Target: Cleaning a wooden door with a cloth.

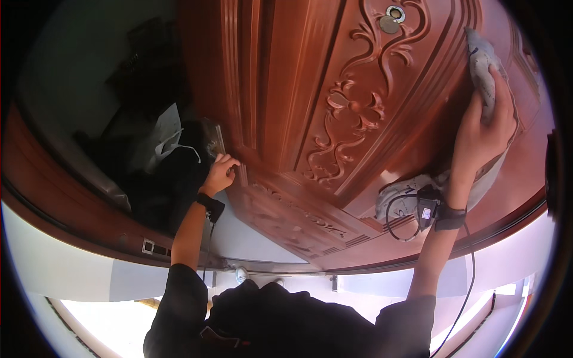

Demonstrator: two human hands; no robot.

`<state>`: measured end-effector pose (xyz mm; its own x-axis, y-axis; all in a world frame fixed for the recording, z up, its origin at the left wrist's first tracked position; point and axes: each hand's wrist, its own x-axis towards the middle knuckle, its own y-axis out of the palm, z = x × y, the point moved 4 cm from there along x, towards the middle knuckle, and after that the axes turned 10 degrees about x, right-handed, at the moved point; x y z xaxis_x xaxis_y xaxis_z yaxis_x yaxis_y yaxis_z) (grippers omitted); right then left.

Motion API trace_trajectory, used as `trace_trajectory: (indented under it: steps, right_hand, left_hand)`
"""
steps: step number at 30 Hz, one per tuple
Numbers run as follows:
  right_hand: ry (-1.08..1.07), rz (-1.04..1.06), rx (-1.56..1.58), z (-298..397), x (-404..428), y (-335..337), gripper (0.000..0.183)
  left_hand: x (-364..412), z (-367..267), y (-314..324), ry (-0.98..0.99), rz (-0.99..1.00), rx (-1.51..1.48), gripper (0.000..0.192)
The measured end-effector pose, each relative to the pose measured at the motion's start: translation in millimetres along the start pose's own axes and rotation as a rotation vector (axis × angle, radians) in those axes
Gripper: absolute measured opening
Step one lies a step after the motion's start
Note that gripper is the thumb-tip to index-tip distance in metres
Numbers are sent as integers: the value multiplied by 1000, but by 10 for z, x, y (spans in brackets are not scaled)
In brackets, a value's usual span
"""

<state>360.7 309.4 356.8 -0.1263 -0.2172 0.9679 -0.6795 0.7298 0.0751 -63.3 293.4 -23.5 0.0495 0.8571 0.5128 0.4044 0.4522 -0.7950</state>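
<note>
A reddish-brown door leaf [286,112] with a moulded relief of scrolls and a flower [353,106] fills the middle of the view. At its left edge, my left hand [220,173] has its fingers curled around the edge. Just above those fingers is a shiny metal strip [220,138], perhaps part of the lock or handle, with clear plastic about it. On the right, my right hand [485,121] presses a grey printed cloth [482,67] against the door's surface. The cloth's lower part [405,192] hangs behind my wrist, partly hidden by it.
A peephole [395,14] with a swung-aside round cover sits high on the door. Left of the door is a dark opening with a white sheet or bag [168,132]. The door frame [147,246] has a metal strike plate. A cable [473,277] trails from my right wrist.
</note>
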Motion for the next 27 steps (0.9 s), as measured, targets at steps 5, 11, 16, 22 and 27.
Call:
trace_trajectory:
  steps: [5, 11, 16, 22, 27]
  right_hand:
    - [60, 229, 58, 592, -307, 683, 51]
    - [-234, 696, 342, 1777, -2338, 1350, 39]
    - [-390, 1109, 471, 2017, -3612, 1122, 37]
    - [25, 780, 716, 2008, -2954, 1553, 38]
    - [71, 460, 342, 1834, -1155, 1963, 56]
  left_hand:
    - [-25, 26, 31, -70, -59, -29, 26]
    - [32, 61, 35, 24, -165, -57, 22]
    - [175, 70, 225, 17, -37, -99, 16]
    - [184, 114, 150, 2, -37, -97, 15]
    - [109, 131, 194, 38, -72, -96, 17]
